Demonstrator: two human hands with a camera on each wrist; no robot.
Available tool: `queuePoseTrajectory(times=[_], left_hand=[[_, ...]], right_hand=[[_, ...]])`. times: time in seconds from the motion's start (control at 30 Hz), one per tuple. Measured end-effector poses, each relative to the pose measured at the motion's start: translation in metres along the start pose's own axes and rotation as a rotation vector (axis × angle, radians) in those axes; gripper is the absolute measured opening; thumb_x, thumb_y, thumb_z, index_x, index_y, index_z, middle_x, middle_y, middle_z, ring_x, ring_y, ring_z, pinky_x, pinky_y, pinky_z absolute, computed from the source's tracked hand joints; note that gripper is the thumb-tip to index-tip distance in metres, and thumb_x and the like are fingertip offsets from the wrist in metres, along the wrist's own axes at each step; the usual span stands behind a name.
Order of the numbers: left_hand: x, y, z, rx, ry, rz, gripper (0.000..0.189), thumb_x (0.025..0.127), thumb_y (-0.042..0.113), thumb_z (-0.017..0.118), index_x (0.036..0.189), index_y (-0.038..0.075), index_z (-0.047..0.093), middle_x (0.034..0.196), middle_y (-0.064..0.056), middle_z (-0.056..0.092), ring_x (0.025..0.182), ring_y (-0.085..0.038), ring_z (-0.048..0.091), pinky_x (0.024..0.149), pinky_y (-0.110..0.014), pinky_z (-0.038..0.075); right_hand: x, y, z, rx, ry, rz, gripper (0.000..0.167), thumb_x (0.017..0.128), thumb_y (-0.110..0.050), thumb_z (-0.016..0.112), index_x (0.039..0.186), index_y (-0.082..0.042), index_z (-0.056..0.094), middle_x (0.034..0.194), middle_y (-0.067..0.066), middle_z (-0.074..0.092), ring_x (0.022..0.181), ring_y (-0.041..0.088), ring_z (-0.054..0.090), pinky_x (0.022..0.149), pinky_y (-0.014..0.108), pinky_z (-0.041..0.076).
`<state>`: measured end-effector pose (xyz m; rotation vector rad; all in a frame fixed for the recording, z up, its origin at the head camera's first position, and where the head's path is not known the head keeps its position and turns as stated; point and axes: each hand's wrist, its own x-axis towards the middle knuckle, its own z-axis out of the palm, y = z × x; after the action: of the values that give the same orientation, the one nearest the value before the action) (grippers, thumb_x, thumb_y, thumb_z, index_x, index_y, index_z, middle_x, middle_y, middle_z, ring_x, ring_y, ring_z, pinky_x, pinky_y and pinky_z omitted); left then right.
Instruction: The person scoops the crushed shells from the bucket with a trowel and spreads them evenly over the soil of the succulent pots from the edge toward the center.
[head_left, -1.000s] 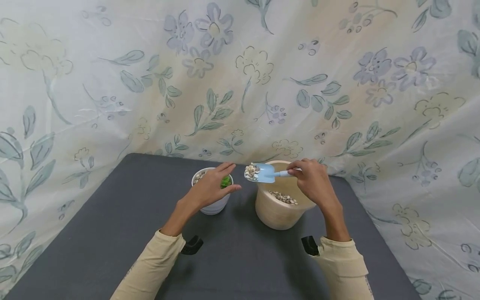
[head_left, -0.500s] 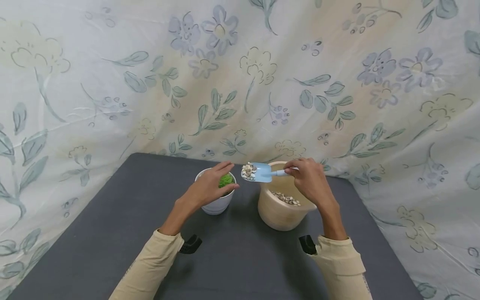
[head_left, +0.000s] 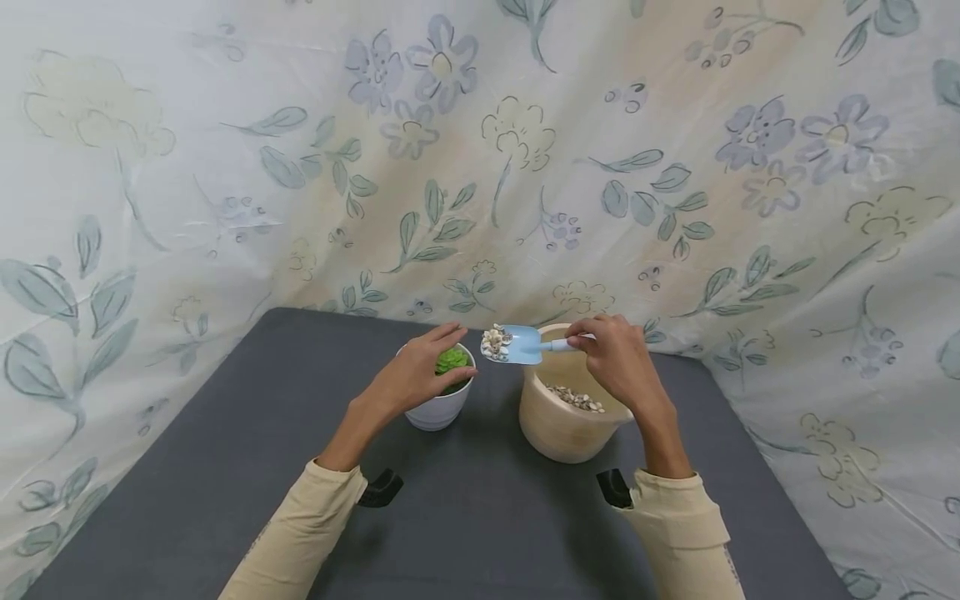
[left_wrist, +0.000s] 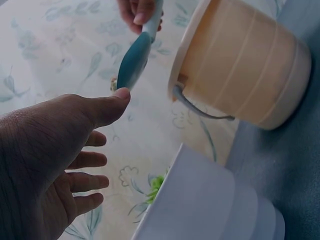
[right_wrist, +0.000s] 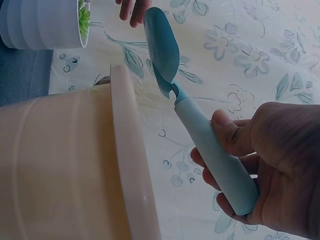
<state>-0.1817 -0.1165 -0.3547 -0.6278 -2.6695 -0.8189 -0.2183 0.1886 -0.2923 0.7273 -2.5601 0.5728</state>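
A light blue trowel [head_left: 523, 345] loaded with pale pebbles [head_left: 496, 342] is held level by my right hand [head_left: 617, 354], whose fingers and thumb wrap its handle [right_wrist: 215, 155]. The blade is up over the gap between two containers. My left hand [head_left: 412, 371] hovers above the white pot [head_left: 437, 410] with fingers straight and apart, thumb toward the blade. A green plant [head_left: 452, 360] shows in that pot, partly hidden by the left hand. Below the trowel handle stands a beige bucket [head_left: 564, 433] with more pebbles [head_left: 576, 398] at its bottom.
Both containers stand on a dark grey table [head_left: 480, 533], toward its back edge. A floral cloth [head_left: 510, 167] hangs behind and along the sides. The bucket's grey carrying handle [left_wrist: 200, 110] hangs down its side.
The trowel with its pebbles has shifted slightly left toward the white pot, gripped by my right hand. My left hand has barely moved, and more of the plant shows beside it.
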Motion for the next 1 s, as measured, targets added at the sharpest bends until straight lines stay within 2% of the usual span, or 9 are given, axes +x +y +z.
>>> queuePoseTrajectory(times=[0.23,0.53,0.7,0.83,0.93,1.0], left_hand=[[-0.003,-0.004,-0.001,-0.021,-0.02,-0.035,0.071,0.099,0.038,0.073,0.157,0.006,0.048,0.166,-0.018,0.042,0.148,-0.041,0.049,0.115,-0.058,0.048],[-0.006,-0.007,-0.003,0.008,-0.015,-0.02,0.069,0.1,0.038,0.071,0.156,0.006,0.049,0.166,-0.019,0.041,0.138,-0.04,0.059,0.111,-0.057,0.051],[-0.007,-0.009,-0.005,0.015,-0.015,-0.019,0.068,0.1,0.039,0.07,0.156,0.005,0.049,0.166,-0.019,0.041,0.138,-0.04,0.059,0.11,-0.057,0.052],[-0.008,-0.011,-0.007,0.017,-0.022,-0.023,0.068,0.101,0.038,0.069,0.156,0.005,0.049,0.167,-0.019,0.04,0.12,-0.036,0.071,0.105,-0.056,0.054],[-0.008,-0.013,-0.007,0.009,-0.026,-0.028,0.067,0.101,0.038,0.069,0.156,0.005,0.049,0.167,-0.019,0.04,0.108,-0.034,0.075,0.105,-0.057,0.054],[-0.008,-0.015,-0.008,0.012,-0.027,-0.03,0.067,0.102,0.039,0.069,0.156,0.005,0.049,0.167,-0.019,0.04,0.11,-0.034,0.074,0.106,-0.058,0.053]], right_hand=[[0.001,0.0,0.003,0.008,-0.009,-0.001,0.01,0.098,-0.009,0.072,0.101,-0.006,0.081,0.094,0.014,0.077,0.082,0.031,0.059,0.076,0.043,0.041],[0.004,-0.002,0.007,0.019,-0.013,0.004,0.01,0.097,-0.008,0.073,0.102,-0.005,0.081,0.097,0.014,0.076,0.084,0.031,0.059,0.077,0.043,0.041],[0.007,-0.005,0.009,0.032,-0.019,0.01,0.01,0.096,-0.008,0.074,0.101,-0.005,0.082,0.098,0.014,0.077,0.085,0.031,0.061,0.078,0.043,0.041],[0.009,-0.007,0.011,0.034,-0.031,0.02,0.01,0.097,-0.009,0.074,0.102,-0.006,0.082,0.098,0.014,0.077,0.089,0.033,0.062,0.081,0.048,0.043],[0.01,-0.007,0.012,0.035,-0.031,0.01,0.01,0.097,-0.009,0.074,0.101,-0.006,0.082,0.096,0.014,0.077,0.089,0.033,0.062,0.079,0.046,0.043],[0.011,-0.008,0.013,0.033,-0.029,0.002,0.01,0.097,-0.01,0.074,0.101,-0.006,0.082,0.095,0.014,0.076,0.088,0.033,0.063,0.078,0.047,0.044]])
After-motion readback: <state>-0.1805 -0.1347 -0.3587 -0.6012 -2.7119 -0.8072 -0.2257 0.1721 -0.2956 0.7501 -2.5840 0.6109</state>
